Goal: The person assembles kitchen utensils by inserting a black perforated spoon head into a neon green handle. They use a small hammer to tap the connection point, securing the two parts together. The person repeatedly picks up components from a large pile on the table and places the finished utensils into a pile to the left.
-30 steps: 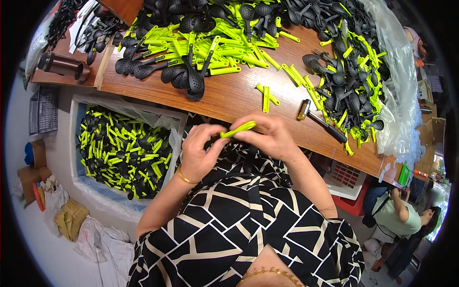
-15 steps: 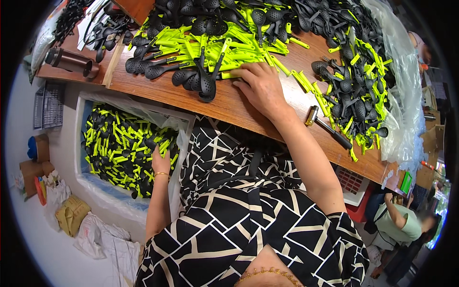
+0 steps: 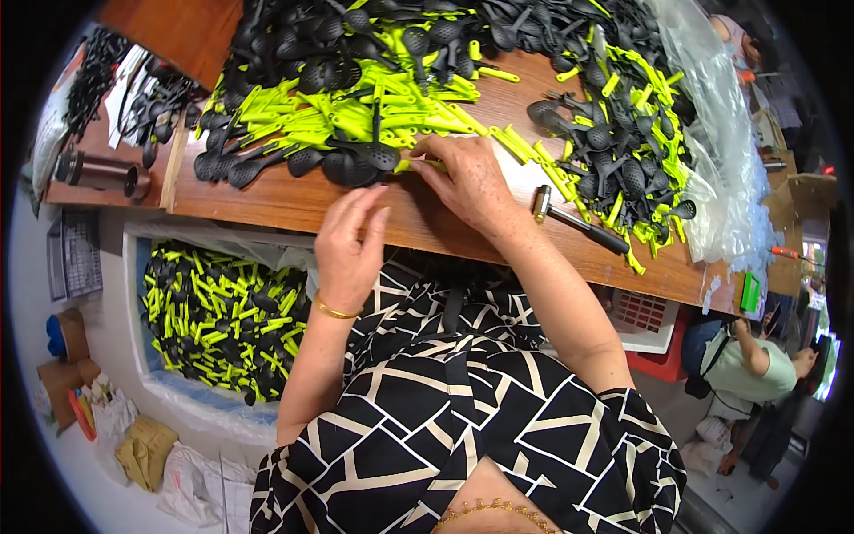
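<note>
My right hand [image 3: 471, 182] rests on the wooden table with its fingertips pinched on the lime-green handle end of a black slotted spoon [image 3: 345, 167]. That spoon lies at the front of a heap, its bowl partly covered by other perforated bowls. My left hand [image 3: 350, 245] is raised by the table's front edge, just below those bowls. Its fingers are stretched and slightly bent, the thumb is apart, and nothing shows in it. To the lower left, a lined bin [image 3: 147, 378] holds many black utensils with lime handles [image 3: 222, 311].
On the table [image 3: 294, 209] lie a heap of lime handles [image 3: 356, 111] and a second pile of utensils [image 3: 627, 156]. A hammer [image 3: 578, 218] lies right of my right hand. A brown metal flask [image 3: 102, 173] lies at left. Clear plastic sheeting [image 3: 725, 160] borders the right side. Another person [image 3: 747, 365] works beyond.
My left hand has come up out of the bin to the table edge. My right hand stays at the spoon handle. The whole view has shifted slightly.
</note>
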The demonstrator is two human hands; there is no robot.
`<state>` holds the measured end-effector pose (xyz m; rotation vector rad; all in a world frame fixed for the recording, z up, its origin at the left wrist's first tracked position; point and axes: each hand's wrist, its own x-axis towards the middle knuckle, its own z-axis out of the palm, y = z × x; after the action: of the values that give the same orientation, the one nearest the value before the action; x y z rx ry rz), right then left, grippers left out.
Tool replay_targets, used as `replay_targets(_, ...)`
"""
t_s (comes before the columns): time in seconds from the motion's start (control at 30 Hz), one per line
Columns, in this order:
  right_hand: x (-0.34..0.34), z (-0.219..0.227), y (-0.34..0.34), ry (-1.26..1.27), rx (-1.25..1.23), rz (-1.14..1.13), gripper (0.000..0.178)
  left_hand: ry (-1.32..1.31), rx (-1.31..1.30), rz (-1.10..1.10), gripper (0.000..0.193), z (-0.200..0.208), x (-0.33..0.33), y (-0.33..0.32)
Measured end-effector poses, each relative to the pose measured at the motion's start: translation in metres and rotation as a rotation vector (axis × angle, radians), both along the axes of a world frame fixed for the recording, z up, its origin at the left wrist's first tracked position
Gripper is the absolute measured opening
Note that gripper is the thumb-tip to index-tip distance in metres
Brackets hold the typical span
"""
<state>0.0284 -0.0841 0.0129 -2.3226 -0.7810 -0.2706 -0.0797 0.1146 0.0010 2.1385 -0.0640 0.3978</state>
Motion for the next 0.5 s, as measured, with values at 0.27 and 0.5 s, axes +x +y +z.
replay_targets(0.27, -0.024, 0.020, -0.015, 0.481, 0.256, 0.082, 0.025, 0.087, -0.360, 0.177, 0.053, -0.013, 0.017, 0.027)
replay_targets(0.5, -0.054, 0.032, -0.045, 0.879, 0.461, 0.012, 0.020, -0.199, 0.393, -0.131, 0.043, 0.044, 0.003, -0.004)
